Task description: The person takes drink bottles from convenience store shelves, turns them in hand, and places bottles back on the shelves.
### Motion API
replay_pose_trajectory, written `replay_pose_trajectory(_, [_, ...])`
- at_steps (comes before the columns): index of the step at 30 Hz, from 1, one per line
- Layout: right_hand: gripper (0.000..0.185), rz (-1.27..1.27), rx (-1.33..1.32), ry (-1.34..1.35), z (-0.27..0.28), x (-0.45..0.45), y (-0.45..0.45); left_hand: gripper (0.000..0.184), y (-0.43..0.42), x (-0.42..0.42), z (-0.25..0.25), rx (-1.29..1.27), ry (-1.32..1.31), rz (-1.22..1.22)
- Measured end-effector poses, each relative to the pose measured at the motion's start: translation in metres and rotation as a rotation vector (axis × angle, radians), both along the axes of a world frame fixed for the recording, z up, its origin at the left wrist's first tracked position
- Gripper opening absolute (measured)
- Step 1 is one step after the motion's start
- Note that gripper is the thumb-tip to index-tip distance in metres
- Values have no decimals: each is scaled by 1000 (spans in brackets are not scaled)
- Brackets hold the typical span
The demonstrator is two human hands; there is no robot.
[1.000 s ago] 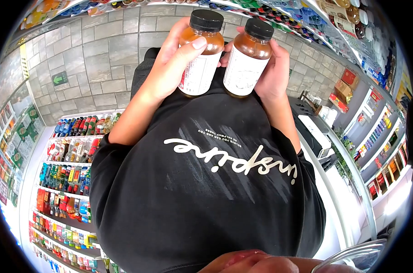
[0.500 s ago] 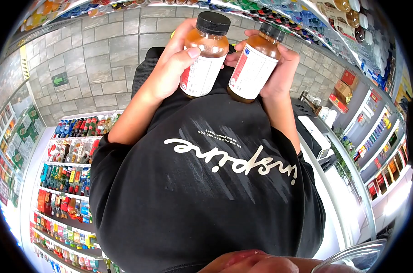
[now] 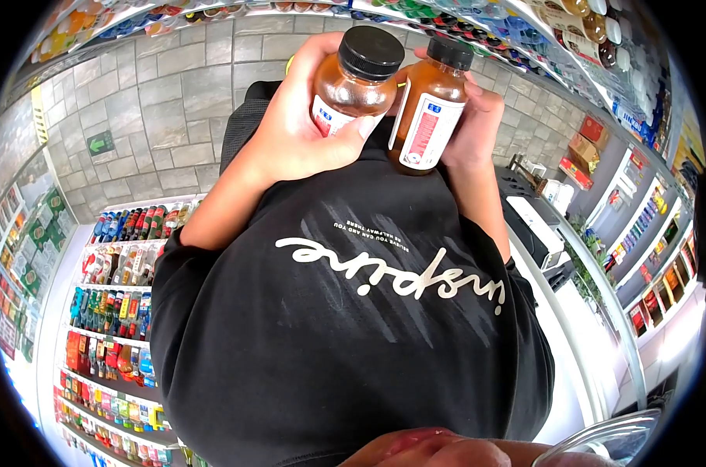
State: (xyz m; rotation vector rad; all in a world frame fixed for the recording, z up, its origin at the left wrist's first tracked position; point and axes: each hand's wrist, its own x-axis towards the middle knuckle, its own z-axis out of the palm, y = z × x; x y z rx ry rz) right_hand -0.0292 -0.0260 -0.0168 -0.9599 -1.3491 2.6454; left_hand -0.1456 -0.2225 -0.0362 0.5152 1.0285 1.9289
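My left hand (image 3: 294,121) is wrapped round a bottle of amber-brown drink (image 3: 353,97) with a black cap, its thumb across the white label. Beside it, my right hand (image 3: 481,128) grips a second bottle of brown drink (image 3: 430,101), also black-capped, from the right side. That bottle's label shows a red panel and a small blue mark. Both bottles are held upright in front of my chest, close together. Most of my right fingers are hidden behind the bottle. Below them spreads my black shirt (image 3: 353,366) with white lettering.
Shelves with rows of bottles and packages (image 3: 115,265) stand to the left. More drink bottles (image 3: 516,35) line the top edge. A grey tiled floor (image 3: 189,93) carries a green arrow sign (image 3: 100,142). On the right are a white counter edge (image 3: 563,335) and cardboard boxes (image 3: 582,152).
Both bottles have turned in my hands. The right one now shows its red panel and blue mark more squarely; my left thumb has moved lower, across the label, and the left cap tips towards me.
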Motion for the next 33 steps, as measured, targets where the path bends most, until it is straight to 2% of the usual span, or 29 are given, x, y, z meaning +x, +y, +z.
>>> replay_pose_trajectory(4, [57,-39,-68,42,-1,8,-1,71,3,2,6,-25,40,8])
replay_pose_trajectory(7, [55,-23,62,3,2,11,-2,69,4,2,3,-20,98,11])
replay_pose_trajectory(11, [61,10,71,82,-3,16,2,78,3,1,6,-133,182,-42])
replay_pose_trajectory(13, [67,39,8,152,-1,16,1,65,8,3,6,-61,149,47])
replay_pose_trajectory(14, [67,38,9,152,0,17,-2,65,9,3,6,-61,149,46])
replay_pose_trajectory(18, [76,-12,130,84,-3,27,-10,64,13,7,2,-62,179,42])
replay_pose_trajectory(20, [78,36,301,83,-7,30,-10,63,14,8,1,-62,195,46])
replay_pose_trajectory(21, [80,68,269,97,-5,32,-7,63,15,9,2,-54,179,48])
replay_pose_trajectory(27, [81,81,342,111,-4,38,-10,62,13,15,0,-56,149,48])
replay_pose_trajectory(30, [81,61,255,121,-2,40,-12,63,13,19,-1,-58,122,41])
replay_pose_trajectory(33, [79,48,284,112,-7,42,-11,64,13,20,-1,-57,102,37])
